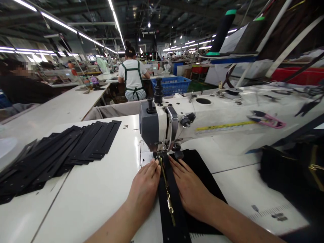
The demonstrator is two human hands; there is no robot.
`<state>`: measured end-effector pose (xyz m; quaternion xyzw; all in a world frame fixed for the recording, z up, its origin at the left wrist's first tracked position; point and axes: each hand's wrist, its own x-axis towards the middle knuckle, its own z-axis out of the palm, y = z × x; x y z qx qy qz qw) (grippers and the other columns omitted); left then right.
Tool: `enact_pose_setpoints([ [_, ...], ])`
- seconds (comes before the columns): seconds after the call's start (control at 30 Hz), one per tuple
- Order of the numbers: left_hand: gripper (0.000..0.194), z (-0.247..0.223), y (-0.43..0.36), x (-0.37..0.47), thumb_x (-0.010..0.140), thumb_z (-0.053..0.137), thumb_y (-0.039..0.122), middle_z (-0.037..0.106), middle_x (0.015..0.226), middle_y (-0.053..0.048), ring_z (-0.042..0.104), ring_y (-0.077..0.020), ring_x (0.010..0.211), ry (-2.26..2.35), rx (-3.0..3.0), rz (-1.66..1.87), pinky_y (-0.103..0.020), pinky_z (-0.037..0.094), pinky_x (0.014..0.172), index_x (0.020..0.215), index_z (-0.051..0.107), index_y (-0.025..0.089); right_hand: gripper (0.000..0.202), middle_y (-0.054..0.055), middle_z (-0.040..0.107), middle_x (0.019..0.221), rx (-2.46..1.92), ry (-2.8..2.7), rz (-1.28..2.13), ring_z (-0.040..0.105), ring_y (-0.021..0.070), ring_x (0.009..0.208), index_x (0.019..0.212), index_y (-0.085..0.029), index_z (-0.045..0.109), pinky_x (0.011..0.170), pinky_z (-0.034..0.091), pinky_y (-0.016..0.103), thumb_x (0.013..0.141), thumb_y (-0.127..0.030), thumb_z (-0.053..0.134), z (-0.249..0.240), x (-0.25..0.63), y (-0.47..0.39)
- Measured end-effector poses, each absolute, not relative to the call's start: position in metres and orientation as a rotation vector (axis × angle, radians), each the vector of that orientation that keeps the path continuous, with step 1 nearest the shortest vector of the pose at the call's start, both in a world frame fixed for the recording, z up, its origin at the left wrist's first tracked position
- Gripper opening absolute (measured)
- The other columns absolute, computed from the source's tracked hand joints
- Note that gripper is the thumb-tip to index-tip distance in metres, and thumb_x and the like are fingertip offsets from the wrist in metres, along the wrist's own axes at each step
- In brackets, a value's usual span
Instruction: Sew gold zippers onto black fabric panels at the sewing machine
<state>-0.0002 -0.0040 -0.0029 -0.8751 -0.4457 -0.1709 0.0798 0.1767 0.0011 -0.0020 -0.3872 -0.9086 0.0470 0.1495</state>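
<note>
Now pressing zipper strip [176, 206] with flat, unclamped grip of left hand [147, 180] and right hand [190, 189], well right of tabletop's [106, 189] left edge.

Hands [146, 180] either side of gold zipper [167, 193]

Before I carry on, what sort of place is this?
Most likely a sewing factory floor: a sewing machine with a black zippered strip at its head, a fanned pile of black pieces to the left, and rows of tube lights overhead.
</note>
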Motion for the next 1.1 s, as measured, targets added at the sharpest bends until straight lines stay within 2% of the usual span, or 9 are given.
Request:
enact_pose_setpoints([
  [0.23,0.033,-0.0039,-0.0039,0.0004,0.081,0.038,0.0,0.058,0.115,-0.02,0.055,-0.0284,0.108,-1.274,-2.593,-0.546,-0.041,0.051,0.087,0.107,0.056,0.003,0.048,0.012,0.035,0.14,-1.103,-2.609,0.163,0.028,0.024,0.13,0.132,-0.014,0.041,0.108,0.022,0.045,0.084,-0.017,0.04,0.0001,0.1775,0.0003],
  [0.6,0.03,-0.0037,-0.0023,0.0019,0.084,0.035,0.003,0.06,0.112,-0.02,0.057,-0.0279,0.104,-1.217,-2.552,-0.606,-0.04,0.053,0.084,0.104,0.058,0.001,0.05,0.013,0.04,0.136,-1.074,-2.579,0.159,0.032,0.0239,0.127,0.131,-0.012,0.041,0.107,0.023,0.046,0.081,-0.012,0.039,-0.002,0.1779,0.0015],
  [0.87,0.028,-0.0059,0.0009,0.0002,0.087,0.036,0.006,0.06,0.11,-0.018,0.057,-0.0272,0.103,-1.206,-2.55,-0.642,-0.04,0.053,0.083,0.105,0.057,0.005,0.049,0.012,0.037,0.138,-1.043,-2.56,0.164,0.027,0.0241,0.13,0.131,-0.012,0.041,0.107,0.022,0.047,0.082,-0.012,0.04,-0.0013,0.1781,0.0043],
  [1.1,0.027,-0.0086,0.0047,-0.0036,0.084,0.042,0.004,0.058,0.109,-0.016,0.057,-0.025,0.1,-1.233,-2.602,-0.612,-0.04,0.052,0.084,0.107,0.054,0.009,0.047,0.013,0.036,0.138,-1.05,-2.544,0.158,0.027,0.0245,0.13,0.132,-0.013,0.04,0.107,0.023,0.047,0.085,-0.016,0.042,0.0007,0.176,0.006],
])
